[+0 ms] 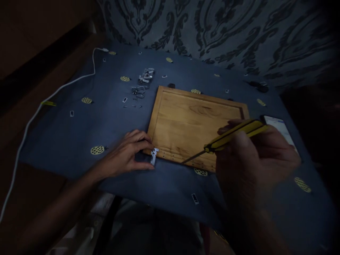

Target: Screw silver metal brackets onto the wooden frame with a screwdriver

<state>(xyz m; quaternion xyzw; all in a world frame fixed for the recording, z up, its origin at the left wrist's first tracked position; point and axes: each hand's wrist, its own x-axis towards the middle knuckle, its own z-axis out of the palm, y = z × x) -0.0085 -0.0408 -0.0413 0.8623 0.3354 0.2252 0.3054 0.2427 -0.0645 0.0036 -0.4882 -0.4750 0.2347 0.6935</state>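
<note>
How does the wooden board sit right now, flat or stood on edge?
Flat: the wooden board lies over the blue tablecloth, its broad, rimmed face turned upward.

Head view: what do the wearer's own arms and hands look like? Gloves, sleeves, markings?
Left hand and right hand: no gloves. No sleeve or watch visible on the left forearm; none made out on the right forearm, which is dim and blurred. No markings or cables discernible.

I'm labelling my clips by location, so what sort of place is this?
Probably a room at home used for handiwork, judging by the pineapple-print tablecloth, the ornately patterned backdrop and the yellow-handled screwdriver.
</note>
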